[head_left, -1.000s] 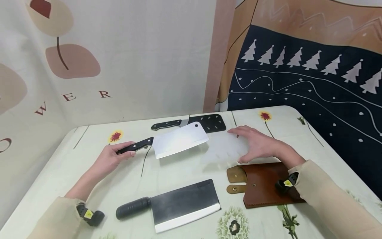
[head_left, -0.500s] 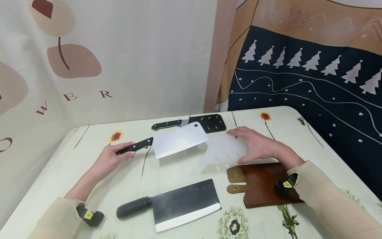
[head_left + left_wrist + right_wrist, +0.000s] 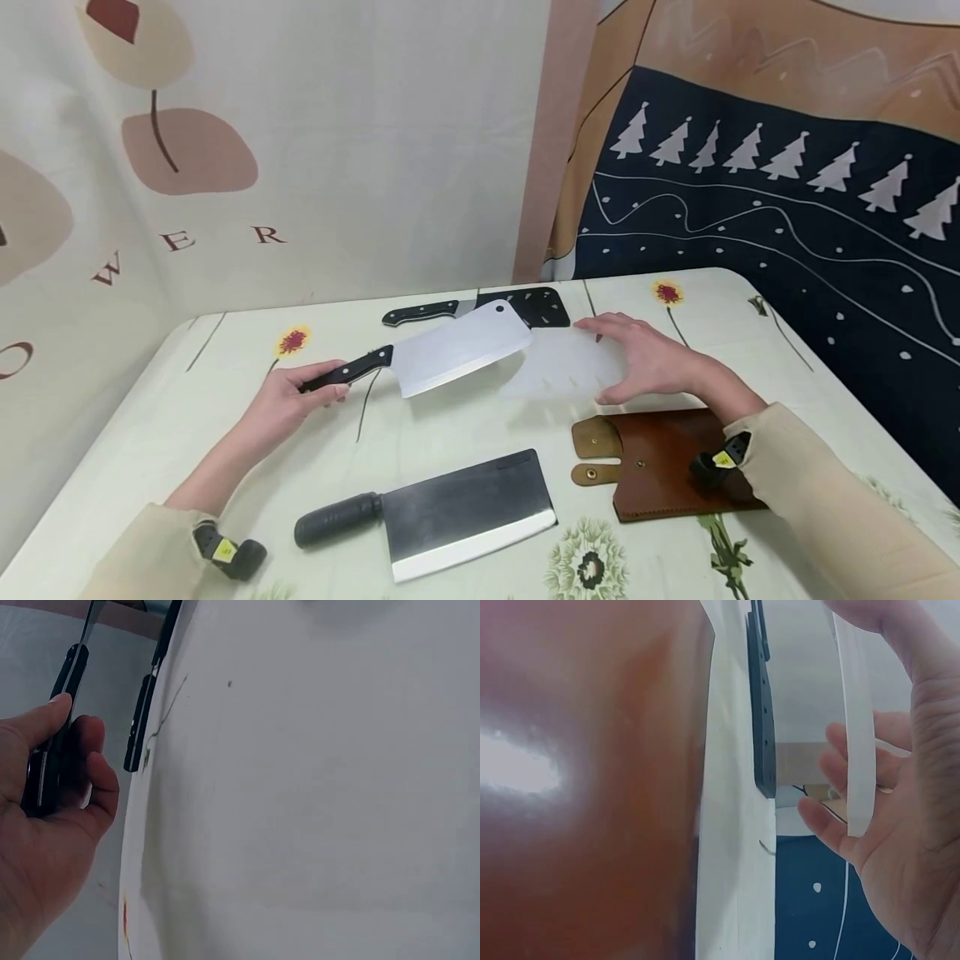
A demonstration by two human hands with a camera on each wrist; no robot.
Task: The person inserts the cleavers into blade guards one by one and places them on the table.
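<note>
My left hand (image 3: 288,398) grips the black riveted handle of a cleaver (image 3: 461,346), whose bright blade points right and is raised over the table. My right hand (image 3: 648,358) holds a translucent white blade guard (image 3: 562,364) between thumb and fingers, just right of the blade tip. In the right wrist view the blade guard (image 3: 860,727) shows edge-on inside the curve of the hand. The blade's corner overlaps the guard's left end in the head view. In the left wrist view the thumb lies along the cleaver handle (image 3: 56,742).
A second cleaver (image 3: 468,517) with a dark blade lies at the front. Behind the raised blade lies a black-handled knife (image 3: 420,313) in a black slotted sheath (image 3: 540,307). A brown leather sheath (image 3: 667,467) lies under the right forearm. Fabric backdrops (image 3: 390,150) stand behind the table.
My left hand has shifted slightly right, carrying the cleaver closer to the blade guard. The guard tipped lower half a second ago and is now raised again. The things lying on the table have not moved.
</note>
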